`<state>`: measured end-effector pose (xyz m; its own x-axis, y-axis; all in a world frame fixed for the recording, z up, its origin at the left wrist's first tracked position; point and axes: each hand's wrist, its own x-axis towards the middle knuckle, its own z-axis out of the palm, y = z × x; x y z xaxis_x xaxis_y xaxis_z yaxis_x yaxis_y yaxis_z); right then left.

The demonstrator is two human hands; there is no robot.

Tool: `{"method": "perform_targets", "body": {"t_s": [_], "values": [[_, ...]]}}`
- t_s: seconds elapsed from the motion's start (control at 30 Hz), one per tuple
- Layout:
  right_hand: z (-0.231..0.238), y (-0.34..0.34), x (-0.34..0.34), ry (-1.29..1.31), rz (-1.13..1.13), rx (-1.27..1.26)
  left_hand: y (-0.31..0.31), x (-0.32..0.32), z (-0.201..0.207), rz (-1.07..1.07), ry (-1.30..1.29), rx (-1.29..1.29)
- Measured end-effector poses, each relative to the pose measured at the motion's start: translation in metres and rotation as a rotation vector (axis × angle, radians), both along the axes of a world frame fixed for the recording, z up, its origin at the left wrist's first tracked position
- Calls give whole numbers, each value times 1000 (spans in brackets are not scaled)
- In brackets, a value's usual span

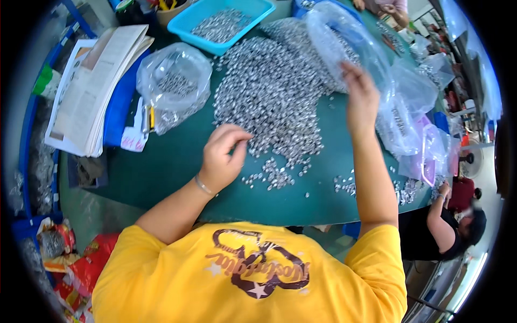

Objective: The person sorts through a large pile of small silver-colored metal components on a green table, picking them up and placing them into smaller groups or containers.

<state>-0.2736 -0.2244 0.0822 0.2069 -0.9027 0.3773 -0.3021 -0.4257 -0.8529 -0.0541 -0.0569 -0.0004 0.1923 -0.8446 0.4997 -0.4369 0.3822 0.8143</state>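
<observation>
1. My left hand (223, 153): at the near left edge of the heap, fingers curled in, thumb close to the index finger. Cannot tell whether a piece sits between the tips. Thin bracelet (203, 185) on that wrist.
2. My right hand (361, 102): raised, fingers bent, in front of the large clear bag (371, 51) at the far right of the heap. Cannot tell whether it grips the plastic or is free of it.
3. Heap of small silver pieces (269, 86): spread over the middle of the green surface (167, 175), between and beyond my hands. Its far right side runs up to the large bag.
4. Small cluster (277, 176): same sort of pieces, at the near edge of the heap. More scatter (344, 186) lies just left of my right forearm.
5. Blue tray (196, 42): beyond the heap, silver pieces inside. Open clear bag (145, 81) to the heap's left, also part filled.
6. Stack of papers (91, 97): far left.
7. Co-worker in black (441, 229): at right, one arm reaching to the surface. Another person's hand (396, 15) shows at the far end.
</observation>
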Motion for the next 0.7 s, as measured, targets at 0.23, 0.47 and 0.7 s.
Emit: {"method": "perform_targets", "body": {"t_s": [0.23, 0.47, 0.7], "values": [[-58, 145, -2, 707, 514, -306, 10, -8, -13, -216, -331, 109], [-85, 156, -24, 613, 344, -322, 12, -7, -6, -196, -313, 188], [-80, 145, 4, 270, 284, -426, 6, -8, -2, -352, 482, 660]]}}
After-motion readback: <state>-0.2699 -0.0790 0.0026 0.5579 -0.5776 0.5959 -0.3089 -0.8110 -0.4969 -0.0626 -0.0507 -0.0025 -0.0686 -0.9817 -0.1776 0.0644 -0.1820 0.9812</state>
